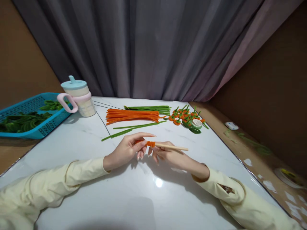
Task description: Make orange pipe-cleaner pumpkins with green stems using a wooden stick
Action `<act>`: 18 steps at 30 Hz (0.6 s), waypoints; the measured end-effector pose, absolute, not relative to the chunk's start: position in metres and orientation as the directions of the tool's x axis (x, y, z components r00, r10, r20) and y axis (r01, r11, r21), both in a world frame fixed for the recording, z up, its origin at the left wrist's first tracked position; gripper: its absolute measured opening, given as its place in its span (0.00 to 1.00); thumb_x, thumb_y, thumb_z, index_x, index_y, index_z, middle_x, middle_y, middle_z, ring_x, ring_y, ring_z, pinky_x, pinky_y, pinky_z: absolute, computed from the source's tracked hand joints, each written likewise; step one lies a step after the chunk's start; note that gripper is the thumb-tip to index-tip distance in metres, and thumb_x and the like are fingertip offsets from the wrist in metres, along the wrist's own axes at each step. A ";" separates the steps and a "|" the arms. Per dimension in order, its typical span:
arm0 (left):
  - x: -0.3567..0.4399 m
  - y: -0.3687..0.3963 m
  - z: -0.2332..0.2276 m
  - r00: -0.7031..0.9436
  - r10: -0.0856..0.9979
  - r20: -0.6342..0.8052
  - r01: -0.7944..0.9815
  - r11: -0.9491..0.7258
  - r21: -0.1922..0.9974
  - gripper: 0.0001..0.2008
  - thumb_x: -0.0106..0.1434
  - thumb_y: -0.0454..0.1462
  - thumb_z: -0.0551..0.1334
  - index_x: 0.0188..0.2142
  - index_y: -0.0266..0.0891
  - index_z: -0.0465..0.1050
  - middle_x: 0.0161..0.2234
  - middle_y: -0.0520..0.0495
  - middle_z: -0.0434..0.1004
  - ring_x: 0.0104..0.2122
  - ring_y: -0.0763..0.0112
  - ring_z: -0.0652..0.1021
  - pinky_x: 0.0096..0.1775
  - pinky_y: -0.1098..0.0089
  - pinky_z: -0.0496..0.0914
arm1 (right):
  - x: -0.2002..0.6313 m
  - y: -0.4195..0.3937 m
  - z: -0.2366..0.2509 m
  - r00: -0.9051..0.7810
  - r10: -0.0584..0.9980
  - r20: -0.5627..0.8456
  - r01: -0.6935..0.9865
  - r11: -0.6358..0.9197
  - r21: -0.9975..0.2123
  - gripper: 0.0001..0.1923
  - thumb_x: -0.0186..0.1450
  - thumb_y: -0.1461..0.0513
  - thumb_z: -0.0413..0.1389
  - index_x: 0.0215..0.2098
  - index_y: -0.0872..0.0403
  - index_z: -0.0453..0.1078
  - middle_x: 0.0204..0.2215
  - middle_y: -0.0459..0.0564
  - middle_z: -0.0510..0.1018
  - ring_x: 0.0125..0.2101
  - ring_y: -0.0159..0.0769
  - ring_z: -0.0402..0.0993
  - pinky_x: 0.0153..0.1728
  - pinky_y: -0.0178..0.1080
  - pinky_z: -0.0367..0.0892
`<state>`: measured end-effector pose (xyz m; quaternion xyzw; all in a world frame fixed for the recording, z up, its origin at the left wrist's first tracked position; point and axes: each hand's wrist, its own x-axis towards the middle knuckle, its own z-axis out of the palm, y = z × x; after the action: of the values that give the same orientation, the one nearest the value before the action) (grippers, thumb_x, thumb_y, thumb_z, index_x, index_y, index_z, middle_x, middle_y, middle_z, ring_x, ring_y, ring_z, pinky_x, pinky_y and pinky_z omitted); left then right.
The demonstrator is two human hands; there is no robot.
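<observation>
A thin wooden stick [176, 148] lies nearly level between my two hands, over the white table. Around its left part an orange pipe cleaner [151, 144] is wound in a tight coil. My left hand [130, 147] pinches the coil's left end between thumb and fingers, its index finger stretched out above. My right hand [166, 152] grips the stick just right of the coil, with its fingers curled below and partly hidden. Beyond my hands lie a bundle of orange pipe cleaners [133, 116] and a few loose green pipe cleaners [120, 134].
Green pipe cleaners [148, 108] lie behind the orange bundle. Several orange pieces with green stems [177, 121] sit at right beside a white tape roll [197, 123]. A lidded cup [86, 107] and a blue basket [45, 129] of green pieces stand left.
</observation>
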<state>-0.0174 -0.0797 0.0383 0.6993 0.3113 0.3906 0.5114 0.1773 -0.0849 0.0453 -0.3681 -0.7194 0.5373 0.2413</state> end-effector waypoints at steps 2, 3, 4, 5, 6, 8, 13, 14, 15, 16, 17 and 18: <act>-0.020 -0.081 0.034 0.523 0.730 0.440 0.076 -0.554 0.829 0.18 0.61 0.28 0.50 0.46 0.37 0.74 0.23 0.51 0.69 0.21 0.77 0.69 0.25 0.76 0.67 | 0.172 -0.090 0.042 -0.637 0.761 -0.127 0.173 -0.019 -0.985 0.15 0.67 0.63 0.46 0.24 0.57 0.66 0.16 0.44 0.69 0.16 0.25 0.52 0.19 0.31 0.49; -0.022 -0.080 0.032 0.537 0.657 0.530 0.098 -0.672 0.734 0.22 0.57 0.25 0.49 0.45 0.38 0.75 0.25 0.50 0.70 0.22 0.77 0.69 0.26 0.76 0.66 | 0.170 -0.092 0.041 -0.646 0.744 -0.172 0.131 -0.114 -0.985 0.14 0.67 0.62 0.45 0.27 0.57 0.67 0.16 0.43 0.69 0.14 0.24 0.49 0.17 0.31 0.46; -0.023 -0.080 0.030 0.551 0.586 0.594 0.124 -0.762 0.636 0.25 0.54 0.23 0.48 0.45 0.38 0.75 0.27 0.50 0.70 0.24 0.77 0.69 0.27 0.76 0.66 | 0.168 -0.094 0.041 -0.656 0.723 -0.219 0.096 -0.207 -0.974 0.14 0.68 0.61 0.44 0.30 0.57 0.67 0.15 0.43 0.69 0.13 0.24 0.46 0.15 0.31 0.42; -0.025 -0.079 0.028 0.565 0.529 0.633 0.153 -0.821 0.549 0.28 0.51 0.22 0.47 0.46 0.38 0.74 0.29 0.49 0.71 0.25 0.76 0.70 0.28 0.76 0.67 | 0.166 -0.095 0.041 -0.668 0.696 -0.263 0.071 -0.293 -0.954 0.15 0.69 0.60 0.43 0.33 0.57 0.68 0.16 0.44 0.70 0.12 0.24 0.43 0.14 0.31 0.40; -0.027 -0.078 0.027 0.575 0.491 0.654 0.188 -0.858 0.478 0.30 0.50 0.21 0.46 0.47 0.38 0.73 0.30 0.48 0.72 0.26 0.75 0.70 0.29 0.76 0.67 | 0.166 -0.097 0.042 -0.680 0.669 -0.300 0.054 -0.362 -0.931 0.16 0.69 0.59 0.42 0.34 0.58 0.67 0.16 0.44 0.70 0.12 0.23 0.41 0.14 0.31 0.38; -0.030 -0.075 0.025 0.586 0.454 0.672 0.262 -0.890 0.373 0.30 0.48 0.22 0.46 0.48 0.36 0.72 0.31 0.47 0.72 0.26 0.74 0.70 0.29 0.75 0.67 | 0.165 -0.098 0.043 -0.694 0.632 -0.345 0.041 -0.444 -0.895 0.18 0.70 0.56 0.41 0.34 0.58 0.67 0.15 0.44 0.70 0.11 0.23 0.40 0.13 0.32 0.36; -0.032 -0.070 0.024 0.622 0.465 0.631 0.448 -0.871 0.201 0.27 0.48 0.23 0.47 0.45 0.34 0.72 0.29 0.47 0.72 0.25 0.71 0.71 0.27 0.73 0.66 | 0.169 -0.094 0.045 -0.654 0.665 -0.360 0.162 -0.342 -0.926 0.19 0.70 0.55 0.42 0.29 0.57 0.65 0.12 0.42 0.66 0.11 0.23 0.44 0.14 0.31 0.41; -0.032 -0.069 0.024 0.632 0.470 0.616 0.471 -0.864 0.175 0.27 0.48 0.23 0.47 0.44 0.34 0.72 0.29 0.46 0.73 0.26 0.70 0.72 0.27 0.73 0.66 | 0.170 -0.092 0.047 -0.643 0.676 -0.360 0.235 -0.272 -0.933 0.19 0.70 0.57 0.42 0.28 0.57 0.64 0.12 0.41 0.64 0.12 0.24 0.46 0.15 0.30 0.44; -0.031 -0.070 0.024 0.640 0.479 0.601 0.488 -0.857 0.164 0.26 0.48 0.23 0.47 0.44 0.33 0.72 0.29 0.46 0.73 0.26 0.69 0.72 0.27 0.73 0.65 | 0.172 -0.091 0.049 -0.632 0.691 -0.352 0.320 -0.180 -0.930 0.18 0.70 0.58 0.41 0.27 0.57 0.64 0.11 0.41 0.63 0.12 0.25 0.49 0.17 0.30 0.47; -0.031 -0.070 0.025 0.646 0.497 0.580 0.498 -0.850 0.173 0.26 0.47 0.23 0.47 0.43 0.33 0.73 0.29 0.46 0.74 0.25 0.69 0.72 0.27 0.73 0.65 | 0.173 -0.090 0.051 -0.618 0.713 -0.331 0.417 -0.060 -0.907 0.18 0.70 0.60 0.41 0.26 0.57 0.63 0.12 0.41 0.62 0.14 0.26 0.53 0.18 0.31 0.50; -0.029 -0.070 0.027 0.650 0.521 0.553 0.501 -0.841 0.204 0.25 0.47 0.23 0.47 0.42 0.33 0.73 0.28 0.46 0.74 0.25 0.69 0.72 0.27 0.73 0.65 | 0.174 -0.090 0.052 -0.600 0.743 -0.298 0.526 0.085 -0.847 0.17 0.70 0.62 0.41 0.26 0.57 0.63 0.12 0.42 0.62 0.15 0.27 0.56 0.20 0.31 0.51; -0.028 -0.071 0.028 0.653 0.549 0.521 0.496 -0.830 0.254 0.25 0.46 0.23 0.47 0.41 0.34 0.73 0.28 0.47 0.74 0.25 0.70 0.72 0.27 0.73 0.65 | 0.175 -0.090 0.054 -0.584 0.771 -0.252 0.635 0.242 -0.734 0.14 0.68 0.64 0.43 0.27 0.57 0.64 0.14 0.43 0.63 0.16 0.28 0.57 0.21 0.32 0.50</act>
<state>-0.0283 -0.0710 0.0280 0.9081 0.2877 0.3009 0.0446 0.1754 -0.0904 0.0538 -0.4487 -0.7838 0.4218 0.0806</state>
